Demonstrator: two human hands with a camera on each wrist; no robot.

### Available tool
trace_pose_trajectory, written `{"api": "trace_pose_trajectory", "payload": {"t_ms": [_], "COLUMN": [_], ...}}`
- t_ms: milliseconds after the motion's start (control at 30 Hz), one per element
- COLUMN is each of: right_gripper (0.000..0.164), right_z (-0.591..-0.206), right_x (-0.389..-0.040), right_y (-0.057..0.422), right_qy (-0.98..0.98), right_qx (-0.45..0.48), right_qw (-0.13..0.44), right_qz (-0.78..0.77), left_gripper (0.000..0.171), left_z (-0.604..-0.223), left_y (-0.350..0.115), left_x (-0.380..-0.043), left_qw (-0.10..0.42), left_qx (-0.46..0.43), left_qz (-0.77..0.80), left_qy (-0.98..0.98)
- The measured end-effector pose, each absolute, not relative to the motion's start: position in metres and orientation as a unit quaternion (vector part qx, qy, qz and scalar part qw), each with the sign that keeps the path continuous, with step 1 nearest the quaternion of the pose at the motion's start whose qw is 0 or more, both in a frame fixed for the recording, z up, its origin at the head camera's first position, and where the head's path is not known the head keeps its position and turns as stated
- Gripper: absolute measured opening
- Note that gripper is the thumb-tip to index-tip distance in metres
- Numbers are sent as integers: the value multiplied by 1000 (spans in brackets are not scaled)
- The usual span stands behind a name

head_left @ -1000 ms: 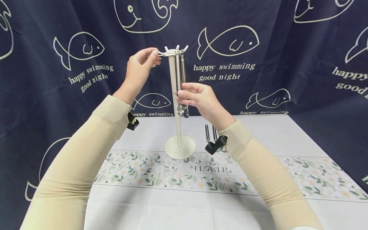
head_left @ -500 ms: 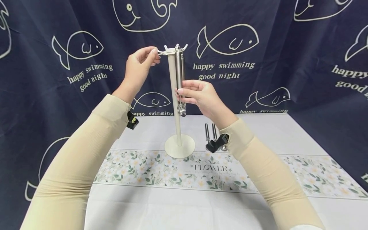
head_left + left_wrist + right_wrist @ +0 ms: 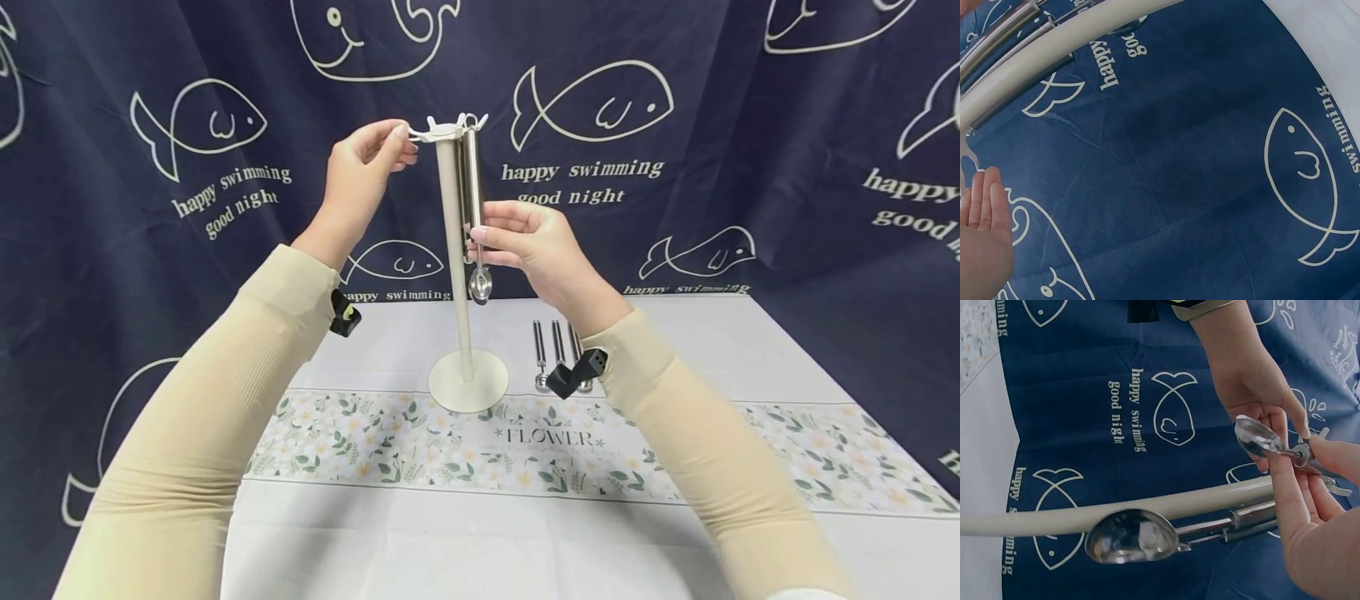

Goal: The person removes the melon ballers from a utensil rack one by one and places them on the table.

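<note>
A cream utensil stand point(image 3: 457, 267) with a ring of hooks on top rises from a round base. At its top left, my left hand point(image 3: 363, 167) pinches one hook's tip between thumb and index finger. My right hand point(image 3: 540, 250) grips a steel spoon point(image 3: 481, 285) low on its long tubular handle, bowl downward. The loop at that handle's top overlaps a right-hand hook. In the right wrist view, its small bowl shows above the fingers, while a larger-bowled steel spoon point(image 3: 1132, 537) hangs along the pole. Behind the held handle, the hanging utensils are mostly hidden in the head view.
Several steel utensils point(image 3: 557, 342) lie side by side on the white table point(image 3: 390, 542), right of the stand, partly covered by the right wrist's camera point(image 3: 576, 373). A floral runner point(image 3: 352, 442) crosses the table. A navy fish-print curtain point(image 3: 405, 208) hangs behind.
My right hand has shifted slightly right and up with the spoon, whose handle now stands in front of the other hanging handle. My left hand stays at the hook.
</note>
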State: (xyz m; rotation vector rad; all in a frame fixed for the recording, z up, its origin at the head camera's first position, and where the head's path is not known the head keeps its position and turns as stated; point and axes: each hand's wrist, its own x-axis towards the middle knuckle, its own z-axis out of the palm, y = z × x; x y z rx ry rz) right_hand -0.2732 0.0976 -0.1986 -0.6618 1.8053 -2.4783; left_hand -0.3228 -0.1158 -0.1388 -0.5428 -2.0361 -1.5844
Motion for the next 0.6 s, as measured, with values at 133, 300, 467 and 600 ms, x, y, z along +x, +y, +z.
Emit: {"api": "trace_pose_trajectory", "payload": {"t_ms": [133,300,467,600], "right_gripper": [37,40,39,29], "right_z": [-195,-193,-194,-195], "right_x": [-271,-269,-266,-264], "right_y": [105,113,119,123], "right_qy": [572,572,571,572], "right_qx": [-199,-187,-199,-197], "right_qw": [14,23,40,43], "right_qz": [-795,-798,-796,-795], "left_gripper": [33,34,34,35], "left_z": [-139,-139,-138,-138], "left_y": [-116,-116,-116,-116], "left_x": [-324,-324,-323,-322], "left_qw": [247,248,250,253], "left_qx": [-207,-207,-204,-203], "left_qz": [-592,-589,-584,-578], "left_qy": [-739,-741,-744,-749]}}
